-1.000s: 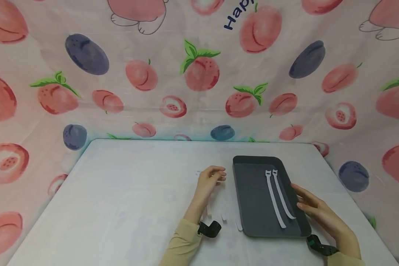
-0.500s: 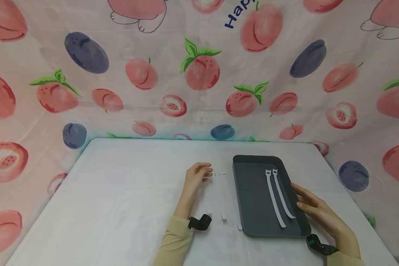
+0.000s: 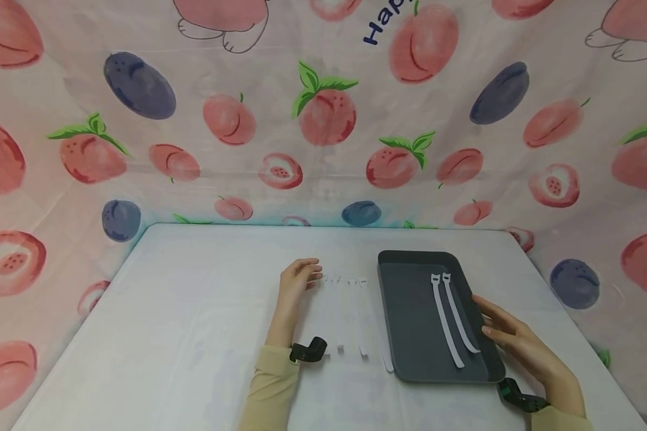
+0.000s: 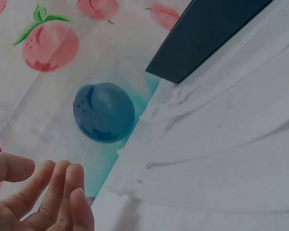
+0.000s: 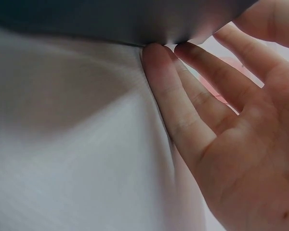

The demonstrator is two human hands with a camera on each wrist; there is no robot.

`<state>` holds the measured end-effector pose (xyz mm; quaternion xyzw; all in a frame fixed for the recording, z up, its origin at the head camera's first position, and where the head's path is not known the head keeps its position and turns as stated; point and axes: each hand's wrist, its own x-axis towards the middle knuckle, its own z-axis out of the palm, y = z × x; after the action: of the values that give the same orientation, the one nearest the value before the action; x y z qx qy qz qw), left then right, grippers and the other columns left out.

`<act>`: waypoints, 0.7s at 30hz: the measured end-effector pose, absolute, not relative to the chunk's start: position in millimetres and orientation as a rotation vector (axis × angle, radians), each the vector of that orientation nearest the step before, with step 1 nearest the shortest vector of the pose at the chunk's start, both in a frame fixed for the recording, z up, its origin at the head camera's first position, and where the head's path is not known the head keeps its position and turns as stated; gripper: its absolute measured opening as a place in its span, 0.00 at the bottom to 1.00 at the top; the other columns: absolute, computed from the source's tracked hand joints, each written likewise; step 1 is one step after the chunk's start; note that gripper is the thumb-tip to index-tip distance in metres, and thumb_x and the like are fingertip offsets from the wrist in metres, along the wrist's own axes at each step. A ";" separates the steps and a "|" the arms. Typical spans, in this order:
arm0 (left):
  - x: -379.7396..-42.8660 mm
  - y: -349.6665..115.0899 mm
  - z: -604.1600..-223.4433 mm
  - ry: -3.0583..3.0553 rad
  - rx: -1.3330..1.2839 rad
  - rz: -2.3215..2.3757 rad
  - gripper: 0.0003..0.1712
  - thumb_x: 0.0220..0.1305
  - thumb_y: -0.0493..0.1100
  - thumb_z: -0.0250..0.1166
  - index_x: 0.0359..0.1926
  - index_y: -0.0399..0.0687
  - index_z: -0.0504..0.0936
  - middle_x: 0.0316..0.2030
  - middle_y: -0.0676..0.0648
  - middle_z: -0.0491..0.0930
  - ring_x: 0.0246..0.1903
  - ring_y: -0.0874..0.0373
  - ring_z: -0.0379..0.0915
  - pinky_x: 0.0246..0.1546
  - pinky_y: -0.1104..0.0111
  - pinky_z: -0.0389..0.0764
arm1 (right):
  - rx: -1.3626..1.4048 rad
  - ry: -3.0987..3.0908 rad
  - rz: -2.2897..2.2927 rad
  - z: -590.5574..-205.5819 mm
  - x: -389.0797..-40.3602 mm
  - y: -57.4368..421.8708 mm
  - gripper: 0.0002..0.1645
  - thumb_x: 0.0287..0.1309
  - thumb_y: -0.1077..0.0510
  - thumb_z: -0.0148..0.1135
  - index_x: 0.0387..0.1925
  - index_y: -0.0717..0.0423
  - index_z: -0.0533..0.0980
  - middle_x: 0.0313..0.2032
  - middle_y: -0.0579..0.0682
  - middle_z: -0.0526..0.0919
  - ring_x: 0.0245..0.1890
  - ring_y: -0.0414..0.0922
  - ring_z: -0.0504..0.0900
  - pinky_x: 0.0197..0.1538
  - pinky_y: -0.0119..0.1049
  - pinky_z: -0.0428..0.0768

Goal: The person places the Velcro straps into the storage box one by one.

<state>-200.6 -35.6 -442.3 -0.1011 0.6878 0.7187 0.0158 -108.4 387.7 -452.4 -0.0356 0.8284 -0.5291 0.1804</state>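
Two white straps with a slotted head, like hook-and-loop cable ties (image 3: 446, 320), lie side by side in a dark grey tray (image 3: 407, 323) on the right of the table. Left of the tray, several similar white straps (image 3: 363, 353) lie on the white tabletop, hard to make out against it. My left hand (image 3: 296, 287) is beside the leftmost of these, fingers loosely bent around nothing; the left wrist view shows the same hand (image 4: 43, 197) with bare fingertips. With nearly straight fingers, my right hand (image 3: 523, 341) touches the tray's right edge; in the right wrist view its fingertips (image 5: 159, 53) meet the tray's side.
The white table (image 3: 194, 323) ends at a curtain (image 3: 323, 167) printed with peaches and plums, which also runs along its left and right sides. A black wrist camera (image 3: 308, 349) sits on the left wrist, another (image 3: 520, 398) on the right.
My left hand has moved left, away from the tray, uncovering the white straps on the table. The right hand, the tray and its two straps stay where they were.
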 end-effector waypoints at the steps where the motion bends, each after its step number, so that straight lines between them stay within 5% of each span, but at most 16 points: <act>1: -201.7 -37.4 -443.0 2.134 -0.333 2.240 0.13 0.61 0.42 0.57 0.45 0.44 0.79 0.41 0.40 0.83 0.38 0.54 0.82 0.43 0.60 0.79 | -0.105 2.342 -1.494 -452.5 -108.3 387.9 0.37 0.64 0.52 0.48 0.70 0.38 0.46 0.71 0.60 0.43 0.49 0.09 0.55 0.58 0.71 0.51; 21: -210.9 -46.4 -462.8 2.332 -0.292 2.012 0.14 0.62 0.40 0.55 0.47 0.41 0.78 0.42 0.38 0.80 0.36 0.52 0.80 0.34 0.68 0.80 | -0.130 2.360 -1.481 -453.5 -108.7 390.1 0.36 0.65 0.53 0.47 0.70 0.39 0.46 0.71 0.57 0.44 0.50 0.08 0.53 0.59 0.69 0.53</act>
<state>-210.9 -46.4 -462.8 -0.0944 0.7535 0.6502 0.0237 -108.7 390.1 -453.5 -0.0458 0.8330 -0.5227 0.1754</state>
